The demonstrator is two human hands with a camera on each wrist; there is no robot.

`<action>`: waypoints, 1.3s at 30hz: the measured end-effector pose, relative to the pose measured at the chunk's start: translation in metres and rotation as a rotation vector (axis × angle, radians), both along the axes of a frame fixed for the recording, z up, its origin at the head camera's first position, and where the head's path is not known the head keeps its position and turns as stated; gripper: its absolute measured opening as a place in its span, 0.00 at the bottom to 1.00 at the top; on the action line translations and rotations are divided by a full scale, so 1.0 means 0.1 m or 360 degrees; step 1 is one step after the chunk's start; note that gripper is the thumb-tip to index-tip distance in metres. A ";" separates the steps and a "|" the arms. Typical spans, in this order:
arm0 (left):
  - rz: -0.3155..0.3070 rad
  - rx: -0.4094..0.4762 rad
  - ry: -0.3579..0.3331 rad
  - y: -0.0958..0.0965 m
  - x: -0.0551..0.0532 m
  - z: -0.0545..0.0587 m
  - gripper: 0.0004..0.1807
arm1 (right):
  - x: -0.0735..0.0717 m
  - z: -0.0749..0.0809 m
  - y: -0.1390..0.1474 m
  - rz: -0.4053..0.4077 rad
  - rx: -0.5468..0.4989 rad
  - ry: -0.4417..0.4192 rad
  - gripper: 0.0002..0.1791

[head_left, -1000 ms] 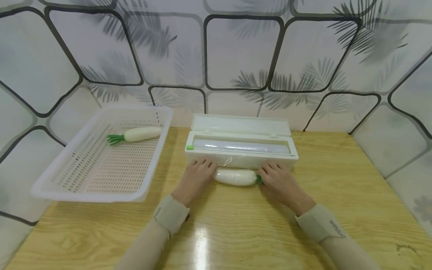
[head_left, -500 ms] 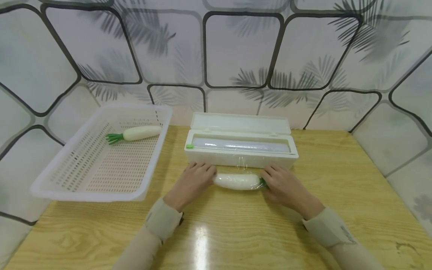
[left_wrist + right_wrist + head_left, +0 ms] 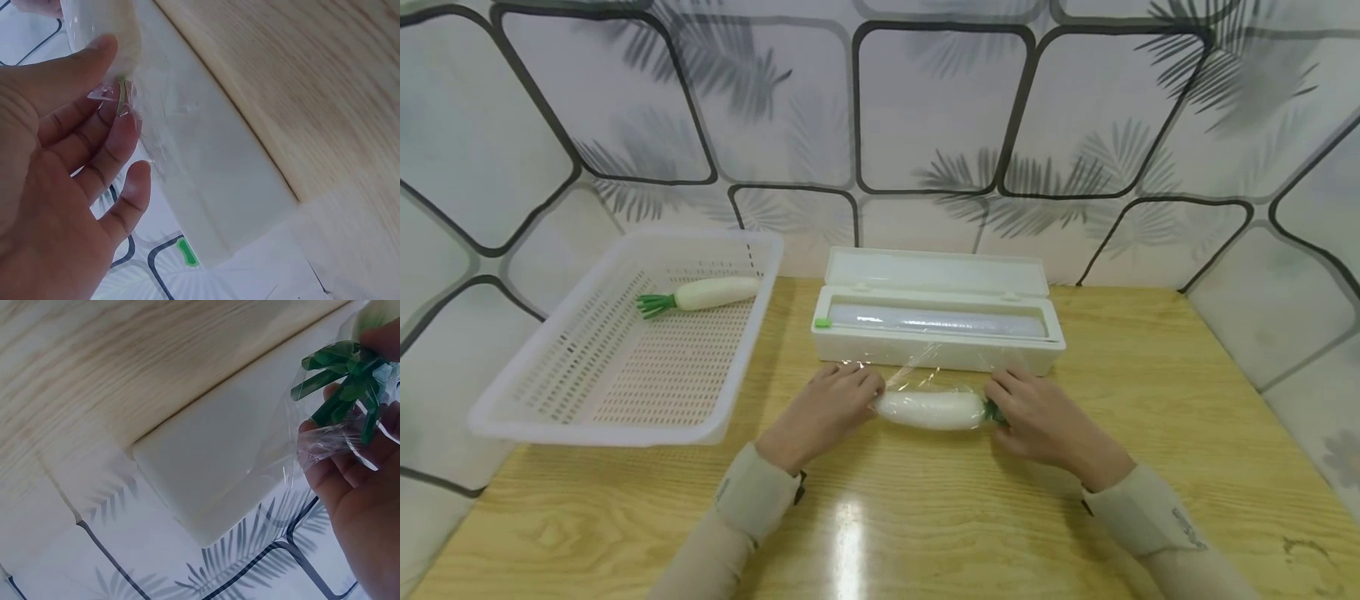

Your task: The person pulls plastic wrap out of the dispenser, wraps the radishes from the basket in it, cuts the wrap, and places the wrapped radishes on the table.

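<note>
A white radish [image 3: 931, 411] wrapped in clear cling film lies crosswise between my hands in the head view. My left hand [image 3: 827, 412] holds its tip end; in the left wrist view the thumb rests on the white radish body and the fingers curl at the thin tip and crumpled film [image 3: 128, 103]. At the other end, my right hand [image 3: 1051, 425] grips the leafy end, its green leaves [image 3: 344, 378] and loose film showing in the right wrist view. Clear film [image 3: 919, 367] stretches from the radish back to the white dispenser box [image 3: 940, 352], which holds a film roll [image 3: 936, 319].
The box's lid [image 3: 936, 271] stands raised at the back, and a green slider [image 3: 822, 322] sits at its left end. A white perforated basket [image 3: 598, 435] on the left holds another radish [image 3: 717, 293]. A patterned backdrop [image 3: 940, 108] rises behind the wooden table [image 3: 940, 517].
Both hands have drawn the wrapped radish slightly toward me, away from the box. More film now spans between box and radish. The basket and box have stayed put.
</note>
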State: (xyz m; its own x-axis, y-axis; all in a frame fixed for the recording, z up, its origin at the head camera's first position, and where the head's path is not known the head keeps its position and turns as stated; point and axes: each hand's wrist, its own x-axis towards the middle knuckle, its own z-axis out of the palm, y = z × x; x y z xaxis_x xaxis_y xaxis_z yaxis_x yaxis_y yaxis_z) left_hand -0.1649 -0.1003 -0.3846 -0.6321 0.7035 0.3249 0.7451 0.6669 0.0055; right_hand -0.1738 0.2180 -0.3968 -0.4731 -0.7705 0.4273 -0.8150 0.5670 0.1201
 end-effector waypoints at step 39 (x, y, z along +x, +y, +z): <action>-0.0155 0.0175 -0.0237 -0.04 0.05 0.05 0.19 | 0.05 0.56 -0.07 0.0227 -0.0203 0.0169 0.10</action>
State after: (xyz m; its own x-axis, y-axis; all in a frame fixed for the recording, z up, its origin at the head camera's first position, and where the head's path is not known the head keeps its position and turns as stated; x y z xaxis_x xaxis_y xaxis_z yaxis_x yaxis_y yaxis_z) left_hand -0.1602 -0.1046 -0.3796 -0.6096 0.7290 0.3113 0.7915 0.5812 0.1891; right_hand -0.1687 0.2108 -0.3404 -0.3104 -0.7630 0.5671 -0.8745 0.4630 0.1442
